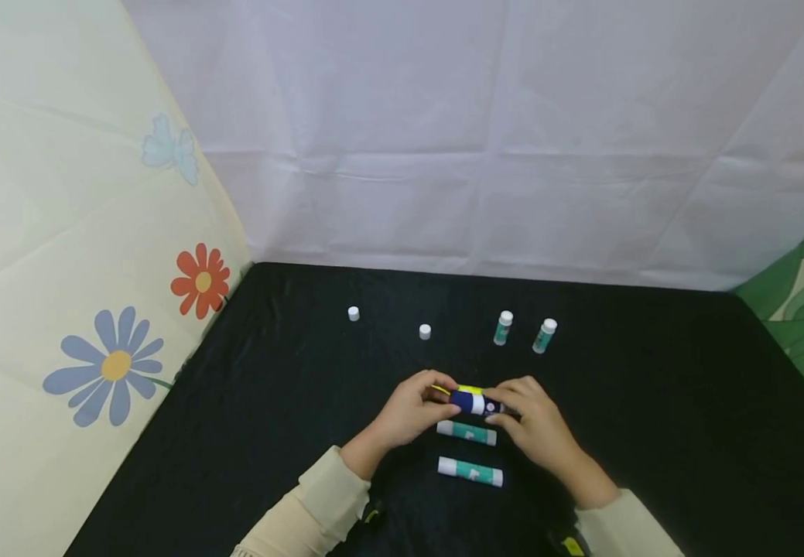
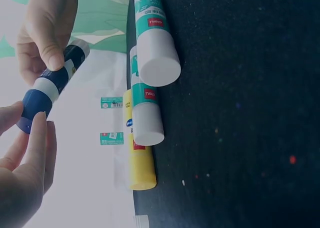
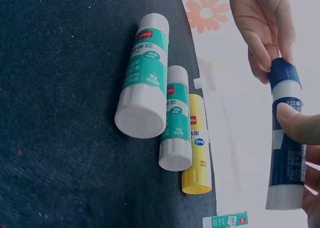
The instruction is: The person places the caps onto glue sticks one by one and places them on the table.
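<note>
A dark blue glue stick with white bands is held nearly level between both hands in the head view. My left hand pinches its blue cap end between thumb and fingertips. Around the body, near the white base, my right hand curls its thumb and fingers. In the right wrist view the blue glue stick shows blue cap, white band, labelled body and white base. Just beyond it lies a yellow glue stick, partly covered in the head view. Two green-and-white glue sticks lie nearer the person.
Two small green-and-white glue sticks stand upright farther back on the black cloth. Two small white caps sit at the back left. A pale cloth wall rises behind the table.
</note>
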Tool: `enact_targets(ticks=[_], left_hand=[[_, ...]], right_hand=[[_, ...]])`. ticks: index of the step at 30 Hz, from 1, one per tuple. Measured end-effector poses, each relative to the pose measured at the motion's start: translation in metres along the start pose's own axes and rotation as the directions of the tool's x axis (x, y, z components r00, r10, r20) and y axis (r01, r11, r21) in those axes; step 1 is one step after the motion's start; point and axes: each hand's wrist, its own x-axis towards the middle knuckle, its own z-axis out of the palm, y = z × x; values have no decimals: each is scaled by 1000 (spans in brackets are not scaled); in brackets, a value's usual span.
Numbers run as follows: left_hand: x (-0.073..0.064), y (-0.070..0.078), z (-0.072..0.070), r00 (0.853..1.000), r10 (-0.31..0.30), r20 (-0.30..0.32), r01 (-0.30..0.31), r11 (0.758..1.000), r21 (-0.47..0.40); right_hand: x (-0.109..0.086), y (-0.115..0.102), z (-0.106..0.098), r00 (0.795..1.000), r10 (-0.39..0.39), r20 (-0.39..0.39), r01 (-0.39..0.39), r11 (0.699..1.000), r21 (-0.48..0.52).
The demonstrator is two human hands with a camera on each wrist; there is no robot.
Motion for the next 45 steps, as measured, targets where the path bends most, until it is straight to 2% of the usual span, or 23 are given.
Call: enact_targets(ticks=[4,12,14,21,25,36,45], left_hand=[[5,-16,2,1000,9,1,-9,1000,7],[6,-17,4,1000,8,5,-8,1000,11],[5,-15,4,1000,-2,5,2,1000,14],[-3,11,3,999,-32,10,32,999,19],[-5,17,3,999,-34,12,34,999,27],[-3,14,4,1000,-19,5,19,999,39],[-3,19,5,1000,6,-24,-4,996,91]], right_hand=[[1,0,1,1000,-9,-11,9,1000,3],[1,-2,2,1000,18,1,-18,1000,-8],[1,-3,2,1000,13,0,-13,1000,-9],[0,-4,3,1000,-6,-5,6,1000,-16],[0,-4,2,1000,1,1,-1,1000,-13],[1,-5,5,1000,-20,-15,19,1000,-21],[1,-4,7,999,-25,-27,23,998,-54]])
